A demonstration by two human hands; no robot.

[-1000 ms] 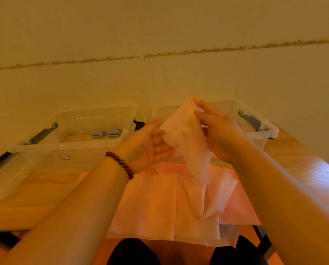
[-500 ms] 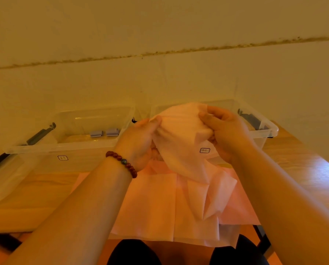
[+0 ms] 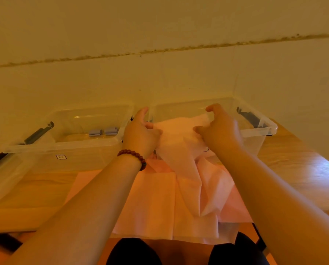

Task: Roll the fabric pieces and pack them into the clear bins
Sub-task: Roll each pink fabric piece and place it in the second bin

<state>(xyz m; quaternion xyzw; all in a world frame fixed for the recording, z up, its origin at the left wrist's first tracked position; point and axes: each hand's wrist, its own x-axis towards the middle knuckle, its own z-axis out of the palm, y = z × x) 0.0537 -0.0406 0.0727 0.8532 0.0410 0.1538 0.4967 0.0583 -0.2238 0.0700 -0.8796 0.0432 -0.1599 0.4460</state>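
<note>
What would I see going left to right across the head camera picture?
Left clear plastic bin → left hand → pink fabric piece held up → right hand → dark grey latch.

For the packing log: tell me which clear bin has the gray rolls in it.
The left bin, two gray rolls on its floor. The right bin, where the left hand and right hand hold the pink fabric, shows none.

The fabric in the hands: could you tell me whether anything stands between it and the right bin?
Nothing visible does. The left hand and right hand hold the fabric at the near rim of the right bin, which has no lid on. The fabric's tail hangs outside it.
</note>
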